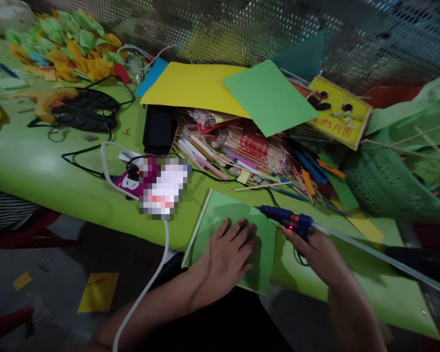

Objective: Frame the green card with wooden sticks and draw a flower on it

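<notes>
My left hand [229, 254] lies flat with fingers spread on a green square sheet [264, 274] at the table's front edge. Thin wooden sticks run along the sheet's left side and its lower edge. In my right hand [320, 252] is a blue glue gun [288, 216], its red light on and its nozzle pointing left over the sheet's upper right corner. A long clear glue stick [374, 259] sticks out of the gun's back toward the lower right.
Behind the sheet lie bundled sticks [249, 146], pens and scissors, with yellow card [190, 85] above. A green basket [392, 181] stands at right. Left are a purple power strip [146, 171], a pixelated phone [165, 188], cables and a black palette [88, 110].
</notes>
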Demonstrator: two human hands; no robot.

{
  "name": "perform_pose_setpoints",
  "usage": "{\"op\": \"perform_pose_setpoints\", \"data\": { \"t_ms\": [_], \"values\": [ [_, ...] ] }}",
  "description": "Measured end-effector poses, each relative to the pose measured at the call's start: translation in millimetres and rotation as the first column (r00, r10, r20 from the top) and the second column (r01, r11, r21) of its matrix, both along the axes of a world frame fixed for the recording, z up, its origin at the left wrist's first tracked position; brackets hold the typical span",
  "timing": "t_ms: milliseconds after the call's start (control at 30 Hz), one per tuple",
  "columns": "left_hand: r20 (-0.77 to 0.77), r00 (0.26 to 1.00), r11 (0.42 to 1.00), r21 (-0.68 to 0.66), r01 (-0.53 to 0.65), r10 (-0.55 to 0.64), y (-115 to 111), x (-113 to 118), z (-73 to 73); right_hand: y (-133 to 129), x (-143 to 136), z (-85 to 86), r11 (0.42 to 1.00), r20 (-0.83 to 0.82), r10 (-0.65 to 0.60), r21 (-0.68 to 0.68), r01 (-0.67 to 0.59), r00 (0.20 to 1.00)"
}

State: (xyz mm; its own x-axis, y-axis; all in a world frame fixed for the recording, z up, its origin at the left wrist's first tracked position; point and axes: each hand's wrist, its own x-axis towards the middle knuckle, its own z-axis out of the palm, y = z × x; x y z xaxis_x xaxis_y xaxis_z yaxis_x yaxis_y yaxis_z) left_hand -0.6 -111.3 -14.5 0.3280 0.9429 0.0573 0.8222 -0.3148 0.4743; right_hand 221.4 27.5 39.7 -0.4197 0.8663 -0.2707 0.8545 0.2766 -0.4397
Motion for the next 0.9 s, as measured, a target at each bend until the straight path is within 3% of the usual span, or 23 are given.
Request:
{"op": "perform_pose_setpoints", "data": {
  "t_ms": [200, 467, 667, 900],
  "values": [
    [-0.069, 0.996, 0.998, -0.026, 0.057, -0.059, 4, 3, 9.0, -2, 0, 2.2, 1.0, -0.073, -0.011, -0.025, 0.009, 0.997],
    [-0.07, 0.995, 0.997, -0.031, 0.066, -0.068, 4, 8, 0.7, -3, -6, -4.4, 0.999, -0.078, -0.004, -0.042, 0.0, 0.997],
    [-0.09, 0.994, 0.998, -0.007, 0.056, -0.057, 5, 9, 2.3, -2, -5, -7.1, 1.0, -0.047, 0.015, -0.022, -0.016, 0.999],
    [-0.076, 0.996, 0.999, 0.036, 0.038, -0.035, 5, 11, -0.8, -2, -22, -8.6, 0.998, -0.044, 0.062, -0.001, -0.062, 0.997]
  ]
}}
